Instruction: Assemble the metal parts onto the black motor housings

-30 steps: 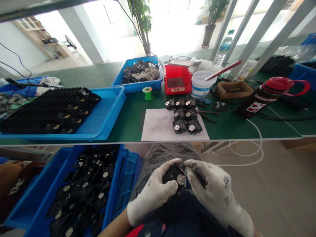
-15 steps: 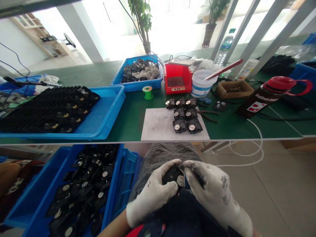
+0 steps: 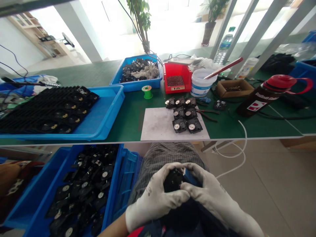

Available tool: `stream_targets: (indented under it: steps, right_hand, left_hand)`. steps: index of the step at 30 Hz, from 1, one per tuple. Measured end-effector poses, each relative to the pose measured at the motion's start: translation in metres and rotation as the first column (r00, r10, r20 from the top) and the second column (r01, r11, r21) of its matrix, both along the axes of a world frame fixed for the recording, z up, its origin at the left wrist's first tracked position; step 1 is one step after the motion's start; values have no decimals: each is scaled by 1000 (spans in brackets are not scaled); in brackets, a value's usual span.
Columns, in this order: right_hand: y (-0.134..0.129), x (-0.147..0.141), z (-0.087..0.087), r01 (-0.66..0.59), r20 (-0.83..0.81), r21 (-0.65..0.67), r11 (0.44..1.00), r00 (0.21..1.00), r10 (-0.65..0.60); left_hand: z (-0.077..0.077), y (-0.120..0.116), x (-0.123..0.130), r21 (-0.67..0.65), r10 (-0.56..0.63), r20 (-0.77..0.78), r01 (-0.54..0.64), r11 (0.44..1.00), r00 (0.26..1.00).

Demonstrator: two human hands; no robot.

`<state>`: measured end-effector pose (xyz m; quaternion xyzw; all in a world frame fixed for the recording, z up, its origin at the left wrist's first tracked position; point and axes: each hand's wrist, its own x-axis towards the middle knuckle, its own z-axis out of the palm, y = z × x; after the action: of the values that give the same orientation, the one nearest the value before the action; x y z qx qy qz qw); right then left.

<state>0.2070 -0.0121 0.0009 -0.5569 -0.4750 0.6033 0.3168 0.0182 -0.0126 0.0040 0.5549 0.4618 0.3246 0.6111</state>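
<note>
My left hand (image 3: 160,191), in a white glove, is closed around a small black plastic mechanism (image 3: 172,180) above my lap. My right hand (image 3: 209,192), also gloved, meets it from the other side, its fingers curled around a blue object (image 3: 189,177) that lies against the mechanism; most of that object is hidden, so its kind is unclear. Both thumbs touch near the bottom of the part. A white tube (image 3: 243,158) hangs from the bench and disappears behind my right hand. On a white sheet (image 3: 155,123) sit several similar black mechanisms (image 3: 194,125) with silver discs.
Black panels fill much of a blue tray (image 3: 116,108) at left. Below it, a blue crate (image 3: 112,184) holds many black mechanisms. Along the bench stand a solder spool (image 3: 147,92), a red bin (image 3: 177,89), a white bucket (image 3: 201,87), pliers (image 3: 208,116) and a dark bottle (image 3: 259,97).
The black mechanism has turned, and its silver disc is out of sight. My right hand has closed in around the blue object. The white tube has swung left.
</note>
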Motion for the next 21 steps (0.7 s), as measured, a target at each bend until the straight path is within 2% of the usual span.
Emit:
stream_targets:
  steps: [5, 9, 11, 15, 18, 21]
  right_hand:
    - [-6, -3, -8, 92, -52, 42, 995, 995, -90]
    - [-2, -5, -13, 91, -101, 38, 995, 991, -87]
    - [1, -6, -17, 89, -131, 12, 996, 988, -87]
    - [4, -6, -34, 61, -128, -26, 998, 990, -63]
    - [3, 1, -43, 94, -46, 89, 992, 995, -90]
    - [-1, 7, -38, 105, 184, 311, 945, 968, -168]
  left_hand:
    - [-1, 0, 3, 68, 10, -24, -9, 998, 1000]
    - [-6, 5, 7, 66, 79, -53, -76, 995, 995]
    - [-12, 6, 9, 30, 96, -46, -94, 995, 994]
    - [-25, 6, 8, -141, 110, 74, -99, 985, 991]
    - [-26, 5, 2, -217, 128, 173, -89, 972, 977]
    - [-21, 6, -3, -210, 127, 163, -91, 973, 979]
